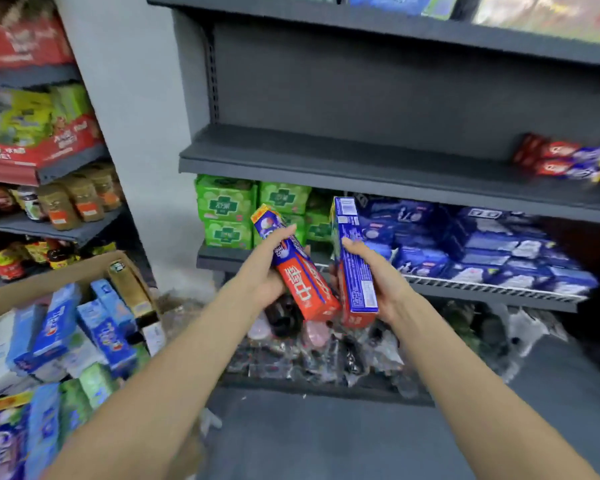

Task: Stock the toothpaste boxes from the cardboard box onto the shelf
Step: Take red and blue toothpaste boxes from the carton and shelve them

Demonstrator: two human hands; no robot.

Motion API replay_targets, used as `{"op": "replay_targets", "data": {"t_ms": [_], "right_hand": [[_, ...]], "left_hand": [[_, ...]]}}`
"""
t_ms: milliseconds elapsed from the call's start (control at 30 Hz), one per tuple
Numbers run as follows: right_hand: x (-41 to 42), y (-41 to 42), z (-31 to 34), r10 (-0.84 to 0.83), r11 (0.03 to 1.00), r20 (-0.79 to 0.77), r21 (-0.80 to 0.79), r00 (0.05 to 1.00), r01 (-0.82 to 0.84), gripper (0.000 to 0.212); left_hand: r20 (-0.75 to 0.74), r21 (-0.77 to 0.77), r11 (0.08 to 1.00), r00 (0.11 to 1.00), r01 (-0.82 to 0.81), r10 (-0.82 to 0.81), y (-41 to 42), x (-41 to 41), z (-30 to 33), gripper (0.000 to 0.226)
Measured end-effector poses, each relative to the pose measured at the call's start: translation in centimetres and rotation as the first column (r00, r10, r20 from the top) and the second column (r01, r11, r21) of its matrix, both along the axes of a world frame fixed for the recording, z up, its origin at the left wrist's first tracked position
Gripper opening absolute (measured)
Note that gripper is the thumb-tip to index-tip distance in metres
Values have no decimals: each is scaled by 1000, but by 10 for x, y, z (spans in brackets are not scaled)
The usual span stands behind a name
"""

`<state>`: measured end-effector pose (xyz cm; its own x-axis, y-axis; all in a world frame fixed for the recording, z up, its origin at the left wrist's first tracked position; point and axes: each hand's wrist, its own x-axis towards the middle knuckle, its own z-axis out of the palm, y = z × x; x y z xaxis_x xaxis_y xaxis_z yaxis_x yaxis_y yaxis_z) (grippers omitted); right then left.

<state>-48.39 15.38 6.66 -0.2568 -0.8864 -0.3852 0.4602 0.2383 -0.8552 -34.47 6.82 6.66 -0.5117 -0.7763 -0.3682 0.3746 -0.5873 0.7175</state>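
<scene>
Step in hand, carrying: left hand (269, 268) grips a red toothpaste box (300, 268), right hand (378, 271) a blue toothpaste box (352, 254); next, probably lifting both onto the bare shelf (326, 157).

Glossy printed toothpaste boxes (302, 268) (card), matt grey shelf (326, 161)

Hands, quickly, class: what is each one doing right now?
Left hand: grips a red and blue toothpaste box, held tilted.
Right hand: grips a blue toothpaste box, held nearly upright.
</scene>
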Motion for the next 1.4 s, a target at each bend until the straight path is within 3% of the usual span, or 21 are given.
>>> {"op": "replay_targets", "data": {"t_ms": [100, 333, 500, 667, 833, 900, 1000, 1133, 1200, 1300, 1400], "right_hand": [[-77, 18, 13, -76, 997, -29, -14, 997, 76, 27], [-222, 45, 30, -114, 990, 43, -77, 993, 117, 42], [-311, 36, 35, -152, 980, 28, -124, 988, 154, 43], [-404, 16, 38, -356, 934, -186, -82, 916, 347, 27], [-497, 0, 62, -548, 836, -425, -243, 720, 493, 19], [-533, -2, 69, -608, 794, -379, -311, 698, 522, 21], [-583, -4, 77, -696, 685, -141, -421, 704, 594, 27], [-644, -6, 71, -704, 566, 93, -524, 704, 636, 80], [-671, -9, 64, -680, 574, 117, -528, 723, 626, 80], [-710, -12, 56, -678, 650, -41, -501, 734, 572, 53], [-754, -9, 46, -658, 744, -341, -429, 671, 512, 53]], "left_hand": [[-10, -6, 998, 998, 55, -55, 17, -74, 9, 9], [-65, 22, 976, 974, 218, -216, 24, -217, 29, 43], [12, -54, 949, 950, 312, -312, 8, -308, 40, 33], [179, -207, 843, 867, 496, -466, -15, -414, 47, 18], [271, -309, 793, 848, 525, -455, -28, -514, 63, 11], [292, -324, 785, 845, 528, -448, -31, -545, 68, 12], [343, -338, 784, 844, 520, -412, -34, -584, 75, 20], [385, -324, 809, 850, 490, -361, -31, -629, 77, 29], [339, -284, 835, 864, 472, -373, -27, -651, 76, 24], [290, -267, 892, 913, 364, -286, -26, -687, 69, 39], [286, -265, 931, 943, 251, -172, -29, -721, 59, 57]]}}
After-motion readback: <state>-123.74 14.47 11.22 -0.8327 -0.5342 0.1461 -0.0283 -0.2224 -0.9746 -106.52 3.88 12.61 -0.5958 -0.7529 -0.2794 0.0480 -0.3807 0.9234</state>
